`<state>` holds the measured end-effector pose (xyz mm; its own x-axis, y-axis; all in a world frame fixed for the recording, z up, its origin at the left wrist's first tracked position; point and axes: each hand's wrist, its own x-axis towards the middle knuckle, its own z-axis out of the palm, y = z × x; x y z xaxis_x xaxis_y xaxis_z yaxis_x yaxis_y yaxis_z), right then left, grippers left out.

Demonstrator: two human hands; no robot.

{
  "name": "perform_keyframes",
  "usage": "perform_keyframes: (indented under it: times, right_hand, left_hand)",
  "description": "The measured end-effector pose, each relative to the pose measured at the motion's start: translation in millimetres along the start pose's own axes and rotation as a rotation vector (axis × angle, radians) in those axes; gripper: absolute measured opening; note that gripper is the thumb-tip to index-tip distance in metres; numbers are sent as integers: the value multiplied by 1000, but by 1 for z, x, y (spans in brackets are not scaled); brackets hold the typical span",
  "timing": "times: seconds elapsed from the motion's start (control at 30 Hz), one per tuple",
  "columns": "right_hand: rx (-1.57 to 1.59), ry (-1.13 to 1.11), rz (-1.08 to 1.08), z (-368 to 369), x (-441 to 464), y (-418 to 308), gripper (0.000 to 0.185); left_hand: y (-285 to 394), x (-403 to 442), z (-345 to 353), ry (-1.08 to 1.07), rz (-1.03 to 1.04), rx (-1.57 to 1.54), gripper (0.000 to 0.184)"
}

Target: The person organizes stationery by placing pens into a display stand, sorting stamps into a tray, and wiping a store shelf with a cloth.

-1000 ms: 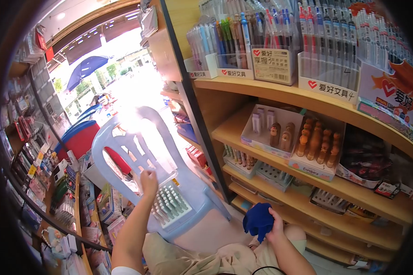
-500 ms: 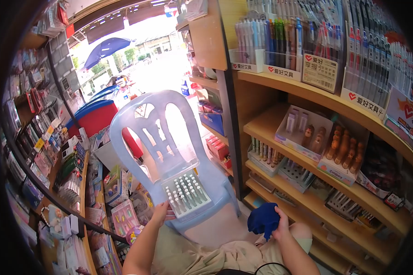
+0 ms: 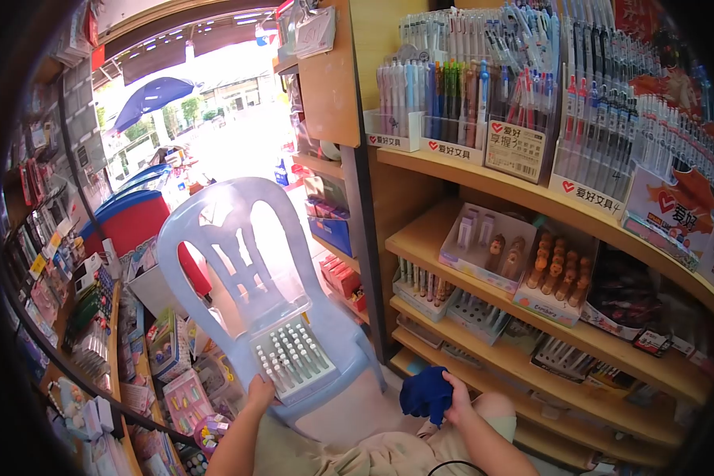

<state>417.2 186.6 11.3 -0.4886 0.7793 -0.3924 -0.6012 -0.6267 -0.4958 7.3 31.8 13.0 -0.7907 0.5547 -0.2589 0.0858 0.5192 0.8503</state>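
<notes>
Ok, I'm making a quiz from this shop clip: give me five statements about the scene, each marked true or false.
1. The right hand holds a dark blue cloth. True.
2. The left hand is beside a tray of white-topped items. True.
3. That tray stands on the floor. False: it rests on the light blue chair.
4. A red umbrella is open outside. False: the umbrella is blue.
5. Pens stand on the upper shelf at the right. True.
</notes>
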Motion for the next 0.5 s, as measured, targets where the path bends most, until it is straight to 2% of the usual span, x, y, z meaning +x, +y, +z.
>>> perform_keyframes:
  times: [0.17,0.3,0.4,0.5]
  right_hand:
    - [17,46,5,-18,8,1,28]
    - [21,53,30,-13,3,-4,32]
    - [3,74,46,-9,4,-4,36]
    - [-17,71,44,-5,4,-3,38]
  left_hand:
    - [-46,44,-13,-6,101,29,31]
    - [-32,30,-33,13,132,158,30]
    - [-20,17,-47,85,444,312,26]
    - [-1,4,-58,81,539,352,23]
